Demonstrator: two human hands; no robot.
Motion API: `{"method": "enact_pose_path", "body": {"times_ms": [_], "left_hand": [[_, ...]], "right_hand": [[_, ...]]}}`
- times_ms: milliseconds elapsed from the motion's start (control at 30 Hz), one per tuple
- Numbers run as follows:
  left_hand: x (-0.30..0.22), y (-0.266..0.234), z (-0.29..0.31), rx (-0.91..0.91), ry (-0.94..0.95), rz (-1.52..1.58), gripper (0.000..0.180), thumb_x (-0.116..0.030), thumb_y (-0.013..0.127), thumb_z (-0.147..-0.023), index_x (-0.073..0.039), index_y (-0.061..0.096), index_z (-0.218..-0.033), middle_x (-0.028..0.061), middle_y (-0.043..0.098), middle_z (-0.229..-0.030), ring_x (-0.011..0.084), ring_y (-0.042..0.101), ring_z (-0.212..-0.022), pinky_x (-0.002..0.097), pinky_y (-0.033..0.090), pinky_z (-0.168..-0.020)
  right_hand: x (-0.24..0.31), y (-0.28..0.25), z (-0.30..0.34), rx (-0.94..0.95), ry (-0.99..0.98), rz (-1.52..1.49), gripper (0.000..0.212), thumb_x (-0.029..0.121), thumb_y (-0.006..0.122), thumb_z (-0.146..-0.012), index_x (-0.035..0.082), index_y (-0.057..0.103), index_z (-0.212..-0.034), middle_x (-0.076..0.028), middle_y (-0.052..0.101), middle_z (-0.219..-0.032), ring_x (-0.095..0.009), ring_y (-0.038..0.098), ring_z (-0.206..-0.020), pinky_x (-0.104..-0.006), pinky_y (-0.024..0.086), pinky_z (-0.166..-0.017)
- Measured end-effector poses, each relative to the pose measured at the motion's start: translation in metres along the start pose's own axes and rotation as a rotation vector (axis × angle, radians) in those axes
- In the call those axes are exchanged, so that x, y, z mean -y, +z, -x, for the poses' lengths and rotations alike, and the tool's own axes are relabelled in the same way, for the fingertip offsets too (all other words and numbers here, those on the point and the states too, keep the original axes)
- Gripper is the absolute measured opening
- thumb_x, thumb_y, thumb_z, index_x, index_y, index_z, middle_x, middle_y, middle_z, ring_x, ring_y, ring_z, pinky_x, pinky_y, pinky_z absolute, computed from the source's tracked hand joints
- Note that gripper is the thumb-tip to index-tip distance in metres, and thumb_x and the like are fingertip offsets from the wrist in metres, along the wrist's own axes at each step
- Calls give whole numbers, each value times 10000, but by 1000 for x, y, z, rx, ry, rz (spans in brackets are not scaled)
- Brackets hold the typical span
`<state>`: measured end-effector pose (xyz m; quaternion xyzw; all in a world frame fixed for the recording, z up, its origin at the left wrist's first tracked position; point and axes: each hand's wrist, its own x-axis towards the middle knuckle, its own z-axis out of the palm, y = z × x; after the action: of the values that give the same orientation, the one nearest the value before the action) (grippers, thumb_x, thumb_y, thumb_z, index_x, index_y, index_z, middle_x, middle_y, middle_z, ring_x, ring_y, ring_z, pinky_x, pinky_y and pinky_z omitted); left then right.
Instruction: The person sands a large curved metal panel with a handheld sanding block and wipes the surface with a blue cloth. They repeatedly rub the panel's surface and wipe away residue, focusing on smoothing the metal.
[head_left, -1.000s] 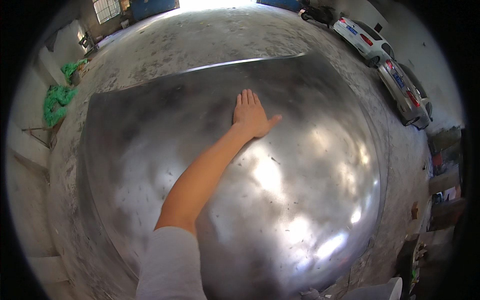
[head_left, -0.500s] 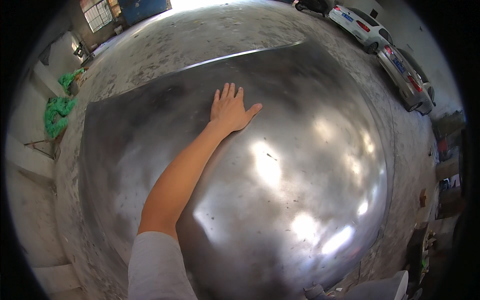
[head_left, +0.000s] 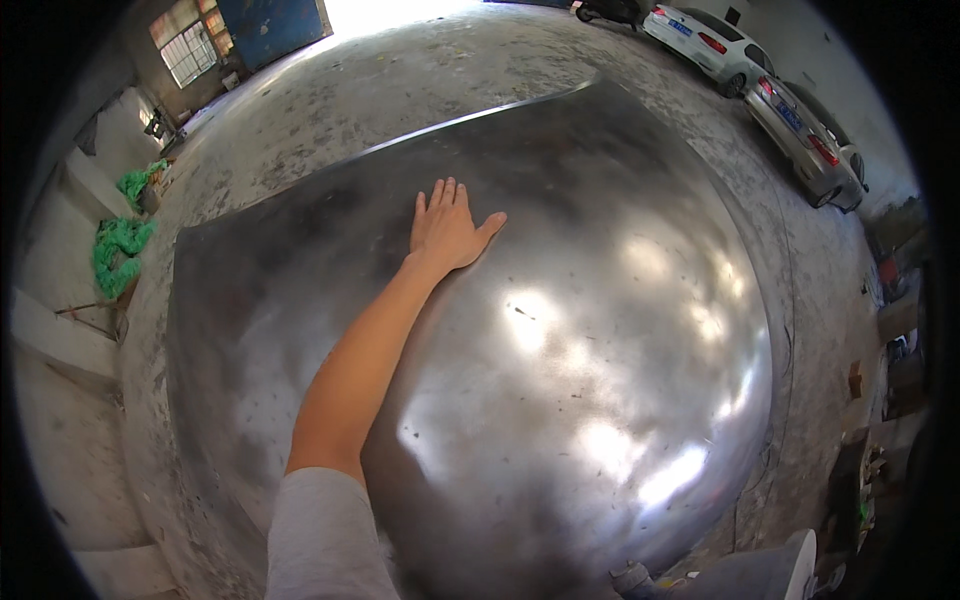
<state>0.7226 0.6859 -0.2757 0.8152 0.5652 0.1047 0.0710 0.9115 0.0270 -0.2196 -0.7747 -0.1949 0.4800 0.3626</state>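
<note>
Toward the far side of the broad bare-metal sheet (head_left: pixel 490 370) spread before the person, the left hand (head_left: pixel 445 236) lies flat, gripping nothing; the right is out of view. Sliding onto the far edge (head_left: pixel 480 114) could cut the fingers, if it's sharp.

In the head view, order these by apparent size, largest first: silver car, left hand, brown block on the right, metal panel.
1. Metal panel
2. Silver car
3. Left hand
4. Brown block
</note>
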Motion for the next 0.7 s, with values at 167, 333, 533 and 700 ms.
{"method": "enact_pose_path", "body": {"times_ms": [167, 333, 533, 700], "left_hand": [[-1, 0, -12, -19, -22, -41, 1077, -771, 409, -994, 86, 280, -1635, 227, 258, -1735, 331, 172, -1637, 500, 118, -1325], [-12, 2, -1, -24, 34, -30, 1076, -764, 422, -993, 100, 300, -1621, 240, 268, -1727, 337, 194, -1630, 494, 127, -1324], [-27, -2, 40, -25, 101, -86, 1074, -765, 422, -1002, 117, 315, -1606, 271, 294, -1706, 361, 227, -1618, 485, 165, -1317], [-52, -4, 91, -23, 179, -121, 1090, -755, 444, -999, 154, 311, -1586, 306, 287, -1694, 394, 235, -1608, 490, 163, -1317]], "right_hand": [[-6, -4, 9, -15, 1, -5, 327, 381, 669, -1053, 56, 705, -1050, -38, 652, -741, -122, 604, -560, -283, 496, -473], [-10, -7, 27, -30, -30, -32, 326, 381, 667, -1054, 58, 707, -1042, -33, 649, -728, -121, 603, -559, -280, 495, -473], [-26, -9, 38, -37, -64, -1, 366, 414, 675, -1045, 54, 698, -984, -43, 661, -716, -144, 627, -575, -303, 514, -481], [-35, -9, 41, -36, 36, -86, 381, 418, 681, -1038, 40, 701, -1000, -58, 677, -723, -157, 644, -585, -315, 527, -489]]}}
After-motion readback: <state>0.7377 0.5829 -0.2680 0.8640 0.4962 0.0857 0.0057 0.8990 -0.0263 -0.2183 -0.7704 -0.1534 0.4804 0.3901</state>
